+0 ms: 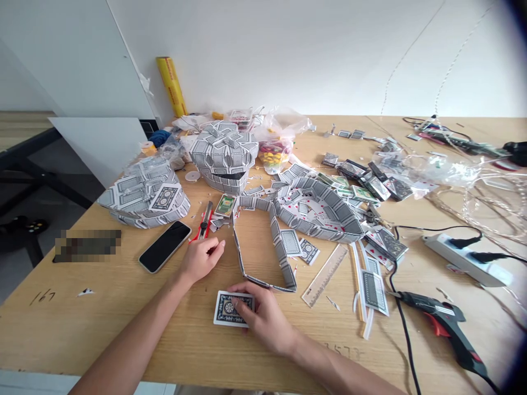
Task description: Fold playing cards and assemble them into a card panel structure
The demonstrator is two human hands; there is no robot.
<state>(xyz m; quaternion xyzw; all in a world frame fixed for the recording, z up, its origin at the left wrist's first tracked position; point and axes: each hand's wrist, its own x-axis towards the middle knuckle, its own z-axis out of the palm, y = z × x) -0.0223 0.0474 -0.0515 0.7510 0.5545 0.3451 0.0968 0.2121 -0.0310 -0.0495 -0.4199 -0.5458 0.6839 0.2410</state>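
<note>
My right hand [267,315] grips a dark-backed playing card [224,308] with a white border, low over the near part of the table. My left hand [203,259] is curled closed beside a red utility knife [205,222]; whatever its fingers may hold is hidden. Just beyond both hands stands an open frame of folded cards [276,236], like a low wall with a bare middle. Behind its right side is a card-built tray [319,219] with loose cards inside. A green card box [225,206] lies near the knife.
A phone [164,247] lies left of my left hand. Two lidded card-built boxes [144,192] [224,153] stand farther back. On the right are a clear ruler [325,274], a glue gun [444,323], its black cable and a power strip [469,260]. Card packs [370,178] litter the back.
</note>
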